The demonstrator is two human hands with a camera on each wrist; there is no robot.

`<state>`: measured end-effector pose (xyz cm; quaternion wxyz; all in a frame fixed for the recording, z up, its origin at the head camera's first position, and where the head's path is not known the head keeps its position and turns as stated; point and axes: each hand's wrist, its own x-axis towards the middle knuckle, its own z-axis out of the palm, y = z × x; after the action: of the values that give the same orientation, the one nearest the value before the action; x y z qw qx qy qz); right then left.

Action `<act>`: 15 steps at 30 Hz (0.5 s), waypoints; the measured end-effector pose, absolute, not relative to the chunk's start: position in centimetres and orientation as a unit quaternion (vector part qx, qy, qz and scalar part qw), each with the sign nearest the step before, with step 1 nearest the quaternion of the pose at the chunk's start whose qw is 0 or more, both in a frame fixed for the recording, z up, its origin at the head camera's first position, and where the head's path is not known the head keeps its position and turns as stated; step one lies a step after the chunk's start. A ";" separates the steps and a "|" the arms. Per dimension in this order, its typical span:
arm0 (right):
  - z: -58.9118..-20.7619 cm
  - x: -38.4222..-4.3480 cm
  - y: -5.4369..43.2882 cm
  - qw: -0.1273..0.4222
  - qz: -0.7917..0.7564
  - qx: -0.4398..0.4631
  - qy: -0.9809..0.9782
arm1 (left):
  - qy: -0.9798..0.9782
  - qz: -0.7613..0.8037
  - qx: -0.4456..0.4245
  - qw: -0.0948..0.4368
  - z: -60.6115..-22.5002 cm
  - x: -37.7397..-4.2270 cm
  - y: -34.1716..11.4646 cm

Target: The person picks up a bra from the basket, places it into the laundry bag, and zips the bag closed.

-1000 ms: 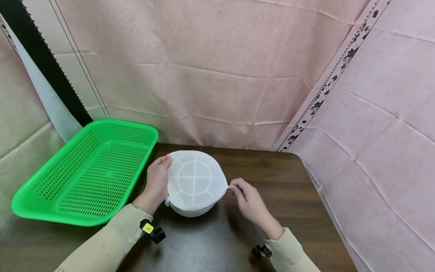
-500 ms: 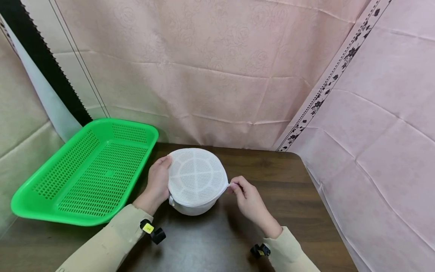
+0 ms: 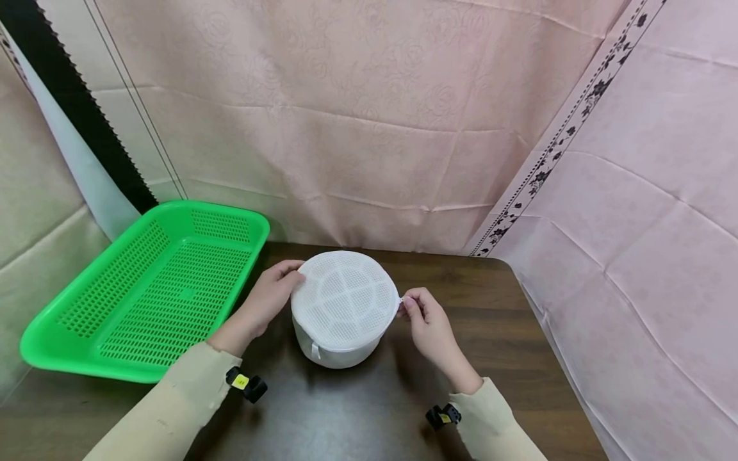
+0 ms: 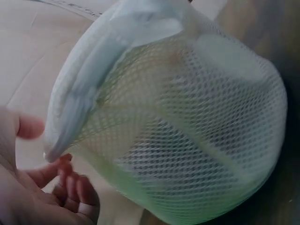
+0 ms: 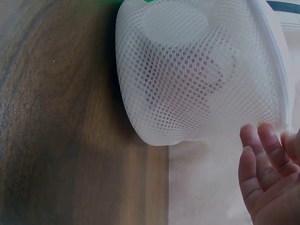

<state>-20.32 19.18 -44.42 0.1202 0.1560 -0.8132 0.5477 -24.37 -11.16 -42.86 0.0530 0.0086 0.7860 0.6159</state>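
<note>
A round white mesh laundry bag (image 3: pixel 343 301) stands near the middle of the dark wooden table, with its flat mesh top tilted towards me. My left hand (image 3: pixel 268 298) grips its upper left rim; in the left wrist view the thumb (image 4: pixel 30 126) lies on one side of the rim and the fingers on the other. At the right edge, my right hand (image 3: pixel 429 323) pinches a small white tab (image 3: pixel 401 299) on the rim. A fabric loop (image 3: pixel 315 351) hangs at the front left of the rim. Through the mesh the bag looks hollow.
A large green plastic basket (image 3: pixel 184 294) with slotted sides lies to the left, close to my left forearm. Pink patterned cloth (image 3: pixel 357 128) hangs behind the brown table (image 3: pixel 473 307), and paler cloth (image 3: pixel 646 256) hangs along its right side.
The bag has shifted slightly right and turned, its front loop moving rightwards. My left hand has changed its place on the rim; my right hand has moved slightly right and away from me.
</note>
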 end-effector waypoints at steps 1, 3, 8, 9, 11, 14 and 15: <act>-44.0 -20.1 19.0 0.121 0.549 0.157 -0.812 | 0.798 0.600 0.021 0.049 -42.8 -24.4 -11.1; -43.2 -19.7 18.7 0.121 0.549 0.159 -0.812 | 0.816 0.576 0.045 0.038 -42.7 -24.4 -10.9; -42.3 -19.3 18.3 0.103 0.559 0.169 -0.806 | 0.862 0.498 0.092 0.012 -42.4 -24.2 -10.1; -42.2 -19.3 18.3 0.100 0.560 0.169 -0.805 | 0.875 0.475 0.100 0.006 -42.3 -24.1 -9.9; -42.1 -19.3 18.2 0.097 0.560 0.169 -0.805 | 0.902 0.418 0.110 -0.011 -42.2 -23.9 -9.4; -42.1 -19.2 18.0 0.094 0.559 0.170 -0.806 | 0.928 0.352 0.117 -0.033 -42.0 -23.5 -8.8; -42.1 -19.2 18.0 0.092 0.560 0.169 -0.806 | 0.932 0.341 0.117 -0.037 -42.0 -23.4 -8.6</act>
<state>-19.18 18.01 -42.05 0.0923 0.1693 -0.8059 0.5597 -23.44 -8.59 -42.00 -0.0367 0.1167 0.9320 0.3411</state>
